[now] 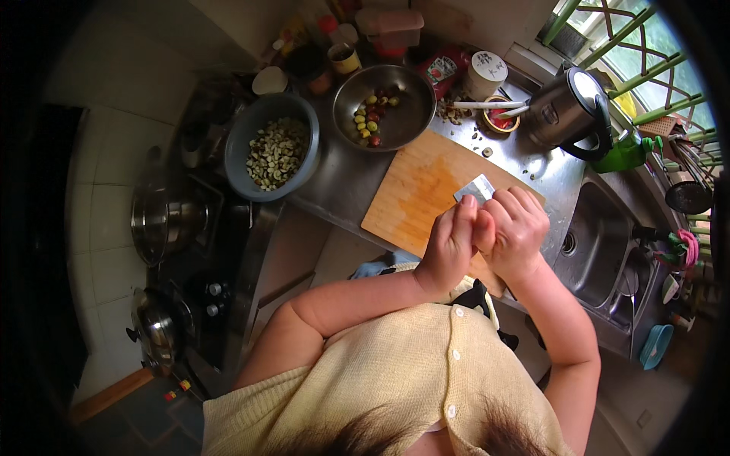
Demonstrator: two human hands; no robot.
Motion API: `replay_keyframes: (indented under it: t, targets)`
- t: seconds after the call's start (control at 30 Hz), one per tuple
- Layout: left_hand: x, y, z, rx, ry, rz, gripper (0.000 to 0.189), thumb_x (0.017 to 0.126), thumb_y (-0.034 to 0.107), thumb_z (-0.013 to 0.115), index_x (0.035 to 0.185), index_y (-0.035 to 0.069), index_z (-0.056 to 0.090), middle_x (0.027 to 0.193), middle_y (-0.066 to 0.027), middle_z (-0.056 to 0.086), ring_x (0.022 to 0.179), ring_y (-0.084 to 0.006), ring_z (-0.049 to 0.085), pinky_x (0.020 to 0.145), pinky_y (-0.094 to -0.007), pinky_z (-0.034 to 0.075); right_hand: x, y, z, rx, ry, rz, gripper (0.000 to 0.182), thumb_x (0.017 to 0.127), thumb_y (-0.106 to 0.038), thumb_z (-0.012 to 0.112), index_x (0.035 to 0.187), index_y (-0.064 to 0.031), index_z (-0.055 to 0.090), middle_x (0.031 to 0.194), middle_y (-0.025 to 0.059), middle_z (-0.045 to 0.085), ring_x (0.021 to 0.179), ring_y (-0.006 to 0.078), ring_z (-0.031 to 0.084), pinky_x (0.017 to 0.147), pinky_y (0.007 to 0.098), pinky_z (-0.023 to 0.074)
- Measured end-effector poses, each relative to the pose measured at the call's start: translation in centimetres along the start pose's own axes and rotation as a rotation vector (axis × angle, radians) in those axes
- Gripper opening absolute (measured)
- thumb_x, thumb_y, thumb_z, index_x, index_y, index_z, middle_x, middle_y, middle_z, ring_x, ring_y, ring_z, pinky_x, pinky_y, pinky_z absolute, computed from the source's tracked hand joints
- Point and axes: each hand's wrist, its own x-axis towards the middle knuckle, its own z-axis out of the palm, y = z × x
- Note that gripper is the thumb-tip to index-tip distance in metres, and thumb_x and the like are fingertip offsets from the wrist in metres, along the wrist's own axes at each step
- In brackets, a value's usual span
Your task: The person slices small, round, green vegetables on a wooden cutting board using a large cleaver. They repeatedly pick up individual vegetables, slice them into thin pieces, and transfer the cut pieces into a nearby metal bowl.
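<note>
My left hand (447, 248) and my right hand (516, 231) touch at thumbs and curled fingers above a wooden cutting board (419, 188). Whether anything sits inside the fingers is hidden. A knife's metal blade (477, 188) shows just beyond the hands, its handle out of sight; I cannot tell whether it lies on the board or is held. Wet orange-brown stains mark the board. Behind it, a steel bowl (415, 126) contains several small green and red fruits (373, 117), jujube-like. To the left, a grey-blue basin (231, 154) holds many cut pale pieces (276, 154).
An electric kettle (562, 111), a lidded white tub (486, 71) and a small tin (502, 114) with white-handled utensils across it stand back right. Scraps (456, 111) lie nearby. The sink (596, 251) is at right; a stove with steel pots (165, 219) is at left.
</note>
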Motion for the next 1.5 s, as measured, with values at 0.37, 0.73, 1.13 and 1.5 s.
replay_keyframes:
  t: [0.37,0.73,1.13,1.5]
  targets:
    - [6.2,-1.6,-8.8,-0.557,-0.343,-0.526,0.048,0.104,0.053,0.039,0.075,0.016,0.045,0.064,0.0032,0.036,0.047,-0.0077,0.033,0.044,-0.0219,0.027,-7.0,4.4,7.8,1.027,-0.155,0.945,0.029,0.103,-0.030,0.055,0.099,-0.0022,0.059,0.074,0.0044,0.053,0.067,0.0128,0.050,0.062,0.0305,0.0448]
    - [7.2,-5.1,-11.6,-0.479,-0.191,-0.523,0.027,0.103,0.026,0.054,0.117,0.003,0.060,0.103,-0.0086,0.065,0.087,-0.0160,0.063,0.082,-0.0305,0.054,-10.2,5.8,16.3,0.090,-0.577,0.566,0.038,0.086,-0.008,0.063,0.122,-0.0067,0.056,0.105,0.0140,0.063,0.099,0.0317,0.064,0.079,0.0406,0.0549]
    - [6.3,-12.4,-13.5,0.902,0.031,0.066,0.020,0.091,0.009,0.071,0.106,0.001,0.060,0.088,-0.0074,0.064,0.066,-0.0147,0.060,0.059,-0.0278,0.050,-21.8,3.5,3.2,-0.136,-0.598,0.906,0.077,0.076,-0.002,0.076,0.145,-0.0213,0.048,0.102,0.0146,0.053,0.099,0.0337,0.055,0.085,0.0416,0.0518]
    - [5.0,-16.7,-14.1,1.059,0.121,0.532,0.021,0.082,0.001,0.077,0.099,0.000,0.065,0.098,-0.0118,0.062,0.079,-0.0253,0.063,0.069,-0.0320,0.053,-19.1,0.2,2.1,0.397,-0.339,1.232,0.032,0.090,-0.007,0.059,0.121,-0.0038,0.065,0.066,0.0124,0.059,0.060,0.0129,0.057,0.060,0.0315,0.0480]
